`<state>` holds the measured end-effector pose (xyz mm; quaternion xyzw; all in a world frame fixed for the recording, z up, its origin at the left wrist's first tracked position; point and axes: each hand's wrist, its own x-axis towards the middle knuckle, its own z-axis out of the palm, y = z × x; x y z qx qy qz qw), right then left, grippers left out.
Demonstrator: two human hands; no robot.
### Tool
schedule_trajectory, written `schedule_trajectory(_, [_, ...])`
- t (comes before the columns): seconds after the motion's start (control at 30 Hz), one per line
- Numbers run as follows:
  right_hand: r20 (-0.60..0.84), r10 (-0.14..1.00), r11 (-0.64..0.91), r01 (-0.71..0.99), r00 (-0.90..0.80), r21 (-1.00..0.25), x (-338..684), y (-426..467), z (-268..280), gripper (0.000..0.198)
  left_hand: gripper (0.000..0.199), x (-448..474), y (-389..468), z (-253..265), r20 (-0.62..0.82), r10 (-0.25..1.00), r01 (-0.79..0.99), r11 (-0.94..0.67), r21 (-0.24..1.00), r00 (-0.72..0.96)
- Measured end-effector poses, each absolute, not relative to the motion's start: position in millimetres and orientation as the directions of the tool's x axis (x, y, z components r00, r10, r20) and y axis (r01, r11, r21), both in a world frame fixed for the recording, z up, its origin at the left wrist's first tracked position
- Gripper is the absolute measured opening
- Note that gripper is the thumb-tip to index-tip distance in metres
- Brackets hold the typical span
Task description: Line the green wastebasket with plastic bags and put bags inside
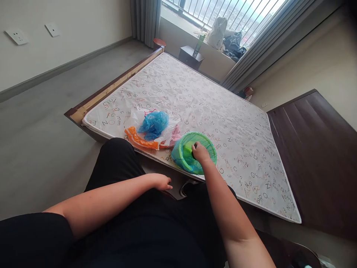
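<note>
While the left hand (pixel 162 182) rests loosely curled, the right hand (pixel 199 152) seemingly grips a green basket (pixel 205 143) rim.

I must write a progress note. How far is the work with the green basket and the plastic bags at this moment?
Done: a green bag already sits around the green basket on the mattress. In hand: the right hand is at the basket's rim, while the left hand rests on the lap. Left: the blue bag and orange bag lie untouched beside it.
</note>
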<state>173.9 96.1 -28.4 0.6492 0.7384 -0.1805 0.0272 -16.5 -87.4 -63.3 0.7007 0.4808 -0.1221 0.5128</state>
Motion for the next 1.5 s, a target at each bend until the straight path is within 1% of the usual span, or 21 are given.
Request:
schedule_trajectory(0.07, [-0.274,0.943,0.122,0.963,-0.188,-0.239,173,92,-31,0.031,0.058,-17,-88,-63,-0.662,0.553,0.799,-0.011,0.601,0.506])
schedule_trajectory(0.1, [-0.239,0.948,0.139,0.95,-0.209,-0.279,173,89,-27,0.033,0.058,-17,-88,-64,-0.654,0.56,0.793,-0.009,0.609,0.508])
schedule_trajectory(0.13, [-0.17,0.961,0.149,0.927,-0.217,-0.343,175,85,-20,0.033,0.058,-18,-88,-64,-0.646,0.565,0.787,-0.009,0.617,0.513])
schedule_trajectory(0.17, [-0.072,0.976,0.155,0.893,-0.203,-0.422,179,79,-10,0.03,0.058,-18,-87,-65,-0.64,0.567,0.782,-0.013,0.623,0.519])
schedule_trajectory(0.2, [0.04,0.985,0.163,0.848,-0.165,-0.505,184,72,1,0.028,0.058,-19,-86,-66,-0.635,0.567,0.779,-0.018,0.627,0.525])
schedule_trajectory(0.23, [0.157,0.985,0.156,0.799,-0.078,-0.58,191,64,13,0.03,0.059,-20,-85,-67,-0.633,0.565,0.777,-0.022,0.629,0.529])
schedule_trajectory(0.27, [0.239,0.971,0.146,0.764,0.011,-0.629,200,54,25,0.034,0.059,-21,-84,-69,-0.633,0.563,0.777,-0.025,0.629,0.531])
schedule_trajectory(0.3, [0.291,0.953,0.134,0.745,0.083,-0.654,212,43,35,0.036,0.059,-22,-83,-70,-0.632,0.564,0.777,-0.027,0.629,0.532])
schedule_trajectory(0.37, [0.345,0.923,0.095,0.771,0.169,-0.63,239,19,44,0.038,0.061,-23,-82,-72,-0.631,0.57,0.782,-0.034,0.622,0.527])
schedule_trajectory(0.43, [0.347,0.927,0.055,0.862,0.143,-0.504,269,-7,40,0.039,0.063,-25,-81,-74,-0.632,0.573,0.791,-0.049,0.609,0.522])
schedule_trajectory(0.5, [0.277,0.959,0.05,0.928,0.058,-0.368,298,-32,24,0.04,0.064,-26,-81,-76,-0.633,0.573,0.797,-0.058,0.602,0.52])
schedule_trajectory(0.53, [0.242,0.97,0.05,0.946,0.031,-0.322,311,-45,15,0.04,0.064,-26,-81,-76,-0.636,0.572,0.799,-0.059,0.598,0.518])
schedule_trajectory(0.63, [0.196,0.979,0.002,0.961,0.054,-0.275,344,-81,-11,0.041,0.064,-27,-82,-76,-0.653,0.556,0.812,-0.072,0.579,0.515])
schedule_trajectory(0.73, [0.194,0.974,-0.057,0.951,0.12,-0.304,363,-106,-25,0.044,0.064,-27,-81,-73,-0.669,0.545,0.83,-0.093,0.551,0.505])
schedule_trajectory(0.9, [0.215,0.947,-0.132,0.896,0.24,-0.423,369,-110,-28,0.047,0.058,-23,-78,-74,-0.675,0.565,0.845,-0.077,0.529,0.475])
schedule_trajectory(1.07, [0.184,0.956,-0.131,0.897,0.227,-0.423,367,-103,-27,0.045,0.057,-23,-76,-84,-0.677,0.582,0.854,-0.061,0.516,0.45])
schedule_trajectory(1.2, [0.185,0.955,-0.132,0.893,0.23,-0.431,368,-101,-29,0.044,0.053,-25,-75,-92,-0.665,0.603,0.84,-0.015,0.543,0.441])
schedule_trajectory(1.5, [0.178,0.954,-0.133,0.872,0.241,-0.471,367,-97,-29,0.043,0.053,-29,-74,-96,-0.664,0.601,0.839,-0.02,0.544,0.444])
